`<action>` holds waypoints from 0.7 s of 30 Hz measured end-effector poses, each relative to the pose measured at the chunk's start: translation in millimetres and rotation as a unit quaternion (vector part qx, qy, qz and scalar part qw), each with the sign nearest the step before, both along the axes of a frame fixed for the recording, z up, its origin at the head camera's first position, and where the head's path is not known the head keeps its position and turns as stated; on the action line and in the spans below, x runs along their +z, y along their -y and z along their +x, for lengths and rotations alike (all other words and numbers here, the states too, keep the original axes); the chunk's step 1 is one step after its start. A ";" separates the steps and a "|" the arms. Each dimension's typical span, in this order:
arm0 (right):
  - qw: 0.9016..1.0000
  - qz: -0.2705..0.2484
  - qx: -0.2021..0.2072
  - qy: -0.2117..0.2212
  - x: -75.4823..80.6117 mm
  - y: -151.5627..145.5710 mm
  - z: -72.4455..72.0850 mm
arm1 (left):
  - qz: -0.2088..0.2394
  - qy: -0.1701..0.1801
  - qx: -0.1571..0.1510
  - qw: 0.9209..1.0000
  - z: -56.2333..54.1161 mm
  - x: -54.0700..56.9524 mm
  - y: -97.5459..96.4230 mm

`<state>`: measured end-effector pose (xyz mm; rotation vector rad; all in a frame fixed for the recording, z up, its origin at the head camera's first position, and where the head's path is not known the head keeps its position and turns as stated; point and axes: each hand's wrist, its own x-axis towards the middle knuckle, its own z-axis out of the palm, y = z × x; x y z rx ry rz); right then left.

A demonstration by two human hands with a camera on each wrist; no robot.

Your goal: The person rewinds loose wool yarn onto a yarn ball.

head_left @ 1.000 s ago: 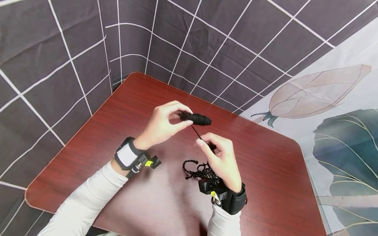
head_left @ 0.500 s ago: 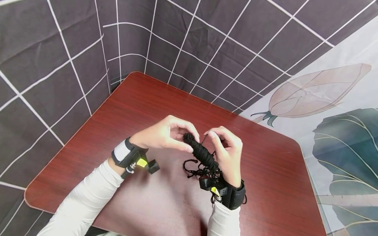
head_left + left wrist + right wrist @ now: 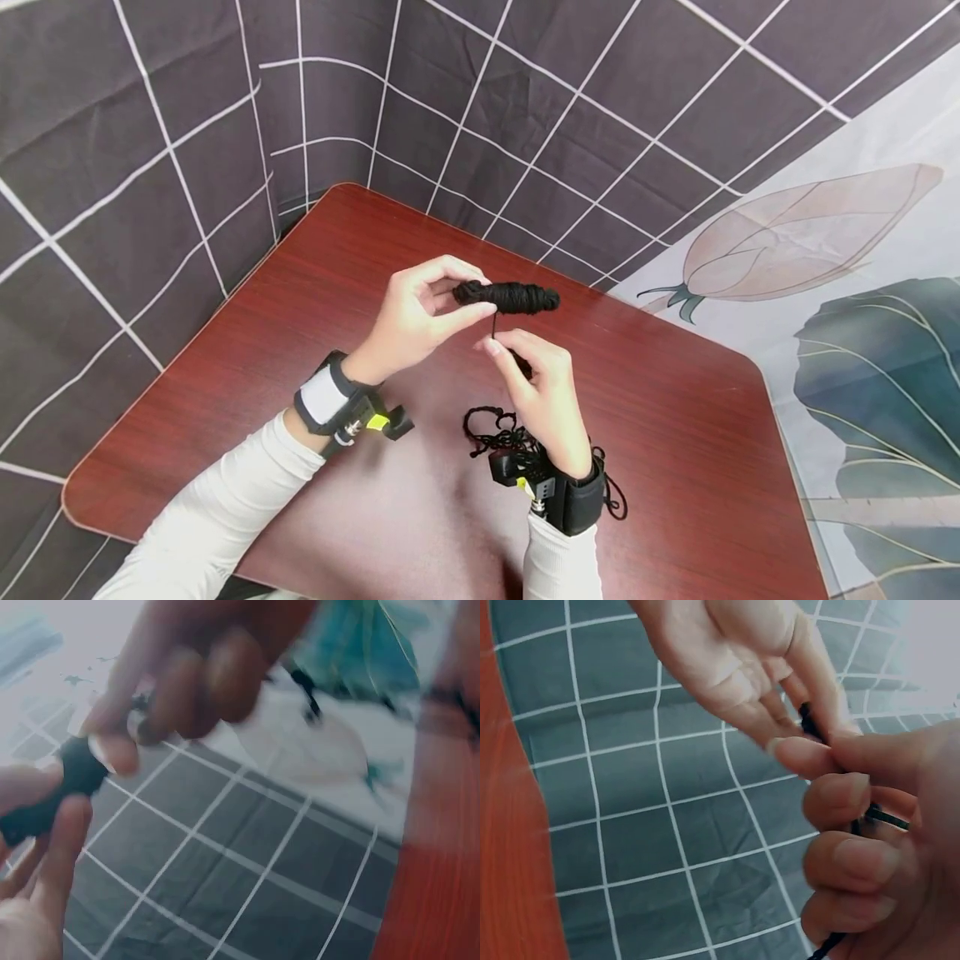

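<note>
A bundle of black cord (image 3: 521, 298), wound tightly into a spindle, lies nearly level above the table. My left hand (image 3: 416, 312) pinches its left end between thumb and fingers; the left wrist view shows the dark bundle (image 3: 75, 776) there too. Just below, my right hand (image 3: 543, 379) pinches the single strand that runs down from the bundle. In the right wrist view, more of the cord (image 3: 826, 946) passes through the curled fingers of the right hand (image 3: 855, 847). A loose tangle of the same cord (image 3: 495, 433) lies on the table beneath the right wrist, partly hidden by it.
The reddish-brown table (image 3: 675, 433) has rounded corners. Dark cloth with a white grid (image 3: 525, 125) hangs behind and to the left, and a white cloth with a leaf print (image 3: 885, 375) hangs at the right. Each wrist wears a black strap with a small camera.
The wound bundle tipped down toward the right hand half a second ago and is now raised and level again. The right hand went up beside it, then came back down left with the strand.
</note>
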<state>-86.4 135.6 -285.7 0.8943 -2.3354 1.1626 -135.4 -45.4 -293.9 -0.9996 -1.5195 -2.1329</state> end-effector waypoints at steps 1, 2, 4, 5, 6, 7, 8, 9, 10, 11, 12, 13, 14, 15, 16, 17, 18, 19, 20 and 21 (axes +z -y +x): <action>1.000 0.014 -0.002 -0.005 1.0 0.4 1.5 | -0.015 -0.014 0.029 0.999 -0.3 -0.6 -0.4; 1.000 0.024 -0.003 -0.011 2.2 0.5 2.9 | -0.036 -0.027 0.058 0.997 -0.6 -1.1 -0.6; 0.999 0.034 -0.005 -0.024 4.9 0.2 6.1 | -0.091 -0.053 0.098 0.990 -1.4 -2.2 -0.1; 0.999 0.033 -0.006 -0.031 6.7 -0.1 7.7 | -0.120 -0.066 0.106 0.985 -1.8 -2.7 0.6; 0.999 0.027 -0.008 -0.038 8.2 -0.8 9.2 | -0.148 -0.078 0.102 0.981 -2.3 -3.2 1.3; 0.999 0.018 -0.011 -0.045 9.8 -1.8 10.7 | -0.174 -0.089 0.088 0.977 -2.7 -3.6 2.1; 0.998 0.007 -0.014 -0.053 11.5 -3.1 12.1 | -0.199 -0.100 0.066 0.973 -2.9 -4.0 2.9; 0.998 -0.006 -0.017 -0.060 13.2 -4.6 13.3 | -0.218 -0.110 0.037 0.969 -3.1 -4.4 3.7; 0.997 -0.021 -0.020 -0.065 14.7 -6.3 14.4 | -0.233 -0.117 0.004 0.965 -2.8 -4.1 4.6; 0.997 -0.038 -0.020 -0.068 16.2 -8.0 15.2 | -0.244 -0.122 -0.031 0.961 -2.6 -4.1 5.1; 0.996 -0.054 -0.020 -0.070 17.9 -9.9 16.1 | -0.250 -0.123 -0.068 0.958 -2.2 -4.0 5.7; 0.995 -0.070 -0.019 -0.069 19.8 -11.6 16.8 | -0.250 -0.117 -0.106 0.955 -1.4 -3.8 6.3; 0.994 -0.086 -0.017 -0.067 21.7 -12.9 17.7 | -0.245 -0.107 -0.142 0.953 -0.4 -3.5 6.9; 0.993 -0.101 -0.015 -0.063 23.6 -13.7 18.4 | -0.233 -0.092 -0.177 0.952 0.7 -3.1 7.2; 0.992 -0.115 -0.010 -0.057 25.3 -14.1 18.9 | -0.217 -0.075 -0.208 0.951 2.1 -2.7 7.3; 0.991 -0.127 -0.004 -0.050 26.8 -14.0 19.2 | -0.199 -0.058 -0.234 0.950 3.3 -2.7 7.0; 0.990 -0.134 0.001 -0.041 27.9 -13.3 19.3 | -0.177 -0.041 -0.255 0.950 4.8 -2.5 6.5; 0.990 -0.140 0.007 -0.032 28.9 -12.2 19.3 | -0.153 -0.025 -0.270 0.950 6.6 -1.8 5.3; 0.989 -0.145 0.011 -0.024 29.1 -11.1 19.1 | -0.130 -0.014 -0.278 0.952 8.2 -1.2 3.6; 0.989 -0.148 0.014 -0.019 28.8 -9.8 18.2 | -0.105 -0.004 -0.278 0.955 9.4 -0.8 1.6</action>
